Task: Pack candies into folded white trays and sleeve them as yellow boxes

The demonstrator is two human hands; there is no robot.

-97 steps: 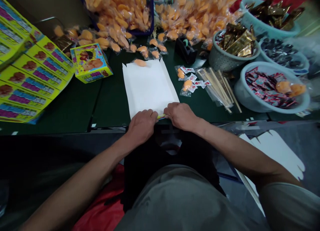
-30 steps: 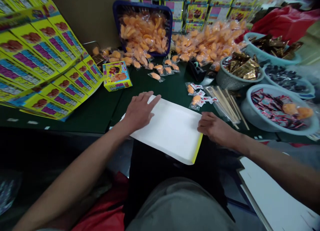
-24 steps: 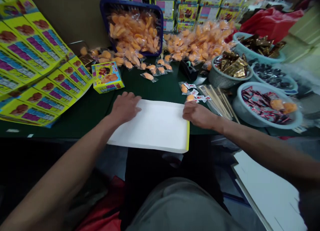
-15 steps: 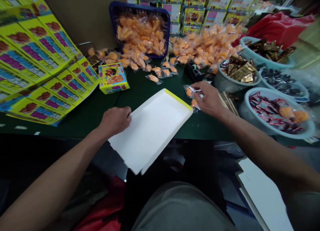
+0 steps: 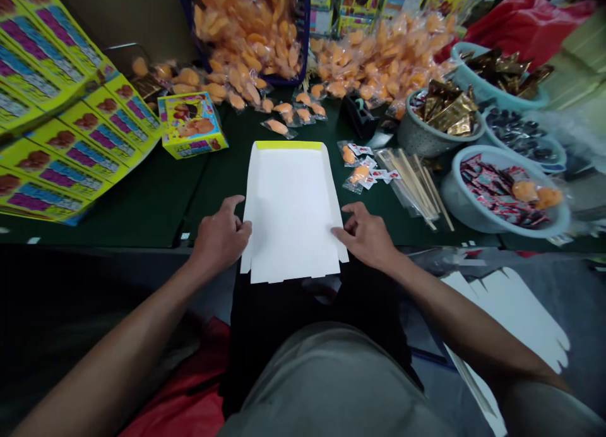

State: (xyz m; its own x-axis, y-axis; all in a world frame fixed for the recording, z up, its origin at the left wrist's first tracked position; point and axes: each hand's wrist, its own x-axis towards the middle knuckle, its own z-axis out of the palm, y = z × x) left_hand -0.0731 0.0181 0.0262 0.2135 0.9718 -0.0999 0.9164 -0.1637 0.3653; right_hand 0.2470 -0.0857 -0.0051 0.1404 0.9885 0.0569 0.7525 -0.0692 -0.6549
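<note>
A partly folded cardboard box (image 5: 296, 203), white inside with a yellow far edge, lies in front of me, its near end past the table edge. Its side walls stand slightly raised and the near end is flat with small flaps. My left hand (image 5: 221, 233) holds its left side, with thumb and forefinger at the wall. On the opposite side, my right hand (image 5: 367, 236) has its thumb over the right wall and the other fingers curled outside. Wrapped orange pieces (image 5: 360, 173) and small white-and-red packets (image 5: 379, 173) lie just beyond my right hand.
Wooden sticks (image 5: 416, 184), a tape dispenser (image 5: 360, 115) and a tub of dark red packets (image 5: 509, 197) lie to the right. A blue basket (image 5: 305, 33) of orange pieces stands behind. Printed yellow sheets (image 5: 80, 146) and a finished box (image 5: 192, 124) are left. White card blanks (image 5: 516, 311) sit lower right.
The box has turned from slanting to straight in front of me. My right hand has left the orange pieces and white-and-red packets on the table and come to the box's right side.
</note>
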